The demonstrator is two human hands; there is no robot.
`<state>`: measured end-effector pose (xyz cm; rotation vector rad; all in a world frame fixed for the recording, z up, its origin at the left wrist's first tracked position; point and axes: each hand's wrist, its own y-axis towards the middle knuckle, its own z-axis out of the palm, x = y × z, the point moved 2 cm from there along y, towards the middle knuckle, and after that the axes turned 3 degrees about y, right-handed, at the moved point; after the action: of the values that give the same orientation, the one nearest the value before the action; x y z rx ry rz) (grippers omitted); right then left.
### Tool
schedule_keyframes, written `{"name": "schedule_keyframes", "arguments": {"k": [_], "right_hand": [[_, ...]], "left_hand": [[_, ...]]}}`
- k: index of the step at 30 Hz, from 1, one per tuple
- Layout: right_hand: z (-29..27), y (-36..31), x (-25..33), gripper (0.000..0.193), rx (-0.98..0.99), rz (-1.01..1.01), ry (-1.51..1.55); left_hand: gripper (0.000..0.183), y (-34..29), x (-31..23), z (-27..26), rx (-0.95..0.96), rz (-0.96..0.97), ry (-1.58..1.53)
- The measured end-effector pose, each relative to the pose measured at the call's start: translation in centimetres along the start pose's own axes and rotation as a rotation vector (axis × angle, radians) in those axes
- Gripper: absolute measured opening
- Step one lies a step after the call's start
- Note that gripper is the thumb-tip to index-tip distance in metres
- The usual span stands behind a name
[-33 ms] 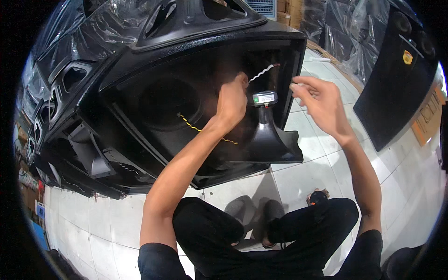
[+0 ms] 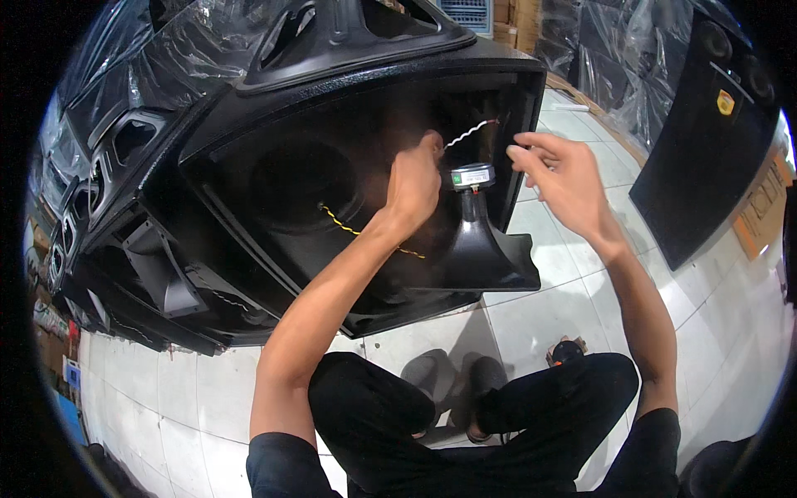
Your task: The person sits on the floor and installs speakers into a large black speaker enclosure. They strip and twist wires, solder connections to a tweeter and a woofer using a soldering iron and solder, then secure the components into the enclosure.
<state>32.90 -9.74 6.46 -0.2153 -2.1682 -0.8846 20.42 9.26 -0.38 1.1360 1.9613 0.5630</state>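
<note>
A black speaker cabinet (image 2: 249,116) lies in front of me with its open side facing me. Inside its right part, my left hand (image 2: 415,174) pinches a white twisted wire (image 2: 469,134). The wire's reddish end (image 2: 496,122) sticks out to the right, toward my other hand. My right hand (image 2: 564,170) is at the cabinet's right edge, fingers half bent, with a gap between thumb and index finger. Below the wire stands a black horn (image 2: 475,236) with a round silver driver (image 2: 473,176) on top. A yellow-and-black twisted wire (image 2: 340,222) hangs left of my left forearm.
More black cabinets (image 2: 158,266) stand at the left, and clear plastic wrap (image 2: 191,50) covers things behind. A tall black speaker (image 2: 697,149) leans at the right by some cardboard (image 2: 764,207). A small black-and-orange object (image 2: 567,352) lies on the white tiled floor (image 2: 432,332) by my right knee.
My right hand has shifted slightly left, nearer the wire. The white wire's free end has moved a little right and up. My left hand keeps its grip.
</note>
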Motion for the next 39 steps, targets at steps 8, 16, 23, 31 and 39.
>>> {"name": "schedule_keyframes", "arguments": {"k": [8, 16, 23, 31, 39], "right_hand": [[1.9, 1.8, -1.1, 0.017, -0.066, -0.057, 0.006], [1.9, -0.4, -4.3, 0.019, 0.02, -0.117, -0.075], [2.9, -0.6, -4.4, 0.021, 0.044, -0.067, 0.026], [2.9, -1.4, -4.1, 0.023, 0.158, 0.276, 0.648], [3.4, -2.4, -2.4, 0.025, 0.128, 0.183, 0.698]], "left_hand": [[0.021, 0.7, -0.6, -0.1, 0.018, 0.028, 0.042], [0.013, 0.1, -1.8, -0.2, -0.018, -0.088, -0.028], [0.016, -0.1, -0.9, -0.2, 0.011, -0.085, -0.02], [0.028, -1.8, -2.8, -1.2, -0.19, 0.066, 0.026], [0.036, -3.2, -8.8, -2.9, 0.345, -0.564, -0.702]]}}
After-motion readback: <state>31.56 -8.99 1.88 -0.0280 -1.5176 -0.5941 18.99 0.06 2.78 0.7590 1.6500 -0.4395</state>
